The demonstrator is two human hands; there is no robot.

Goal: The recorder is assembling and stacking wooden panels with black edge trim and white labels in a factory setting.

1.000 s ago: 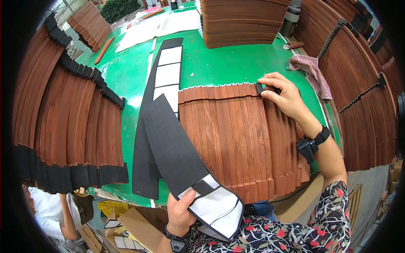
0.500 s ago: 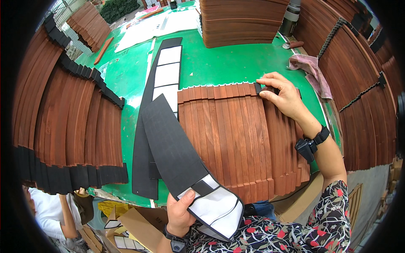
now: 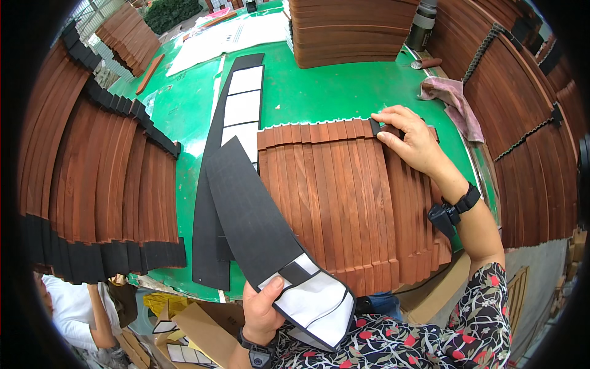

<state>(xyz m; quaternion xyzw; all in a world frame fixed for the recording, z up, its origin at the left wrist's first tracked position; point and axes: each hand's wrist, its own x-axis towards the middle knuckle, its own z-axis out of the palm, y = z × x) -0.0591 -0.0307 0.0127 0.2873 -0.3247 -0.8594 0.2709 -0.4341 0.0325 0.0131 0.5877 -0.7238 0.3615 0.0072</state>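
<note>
My left hand point(image 3: 263, 310) grips a long black sheet of pads point(image 3: 255, 206) near its lower end, thumb on top. There the sheet curls over, showing white backing and one small black pad on it. At the far end of a row of reddish-brown wooden slats point(image 3: 326, 209), my right hand point(image 3: 409, 138) pinches a small black pad point(image 3: 375, 127) between thumb and fingers. This pad sits against the end of a slat toward the row's right side. To its left, the far slat ends show a pale notched edge. More slats lie partly under my right forearm.
Another black strip with white backing squares point(image 3: 244, 107) lies on the green table point(image 3: 344, 92). Slat stacks with black ends point(image 3: 110, 184) stand left. More stacks rise at the back and right, near a bottle point(image 3: 421, 27) and pink cloth point(image 3: 452, 101). A person point(image 3: 77, 313) is at lower left.
</note>
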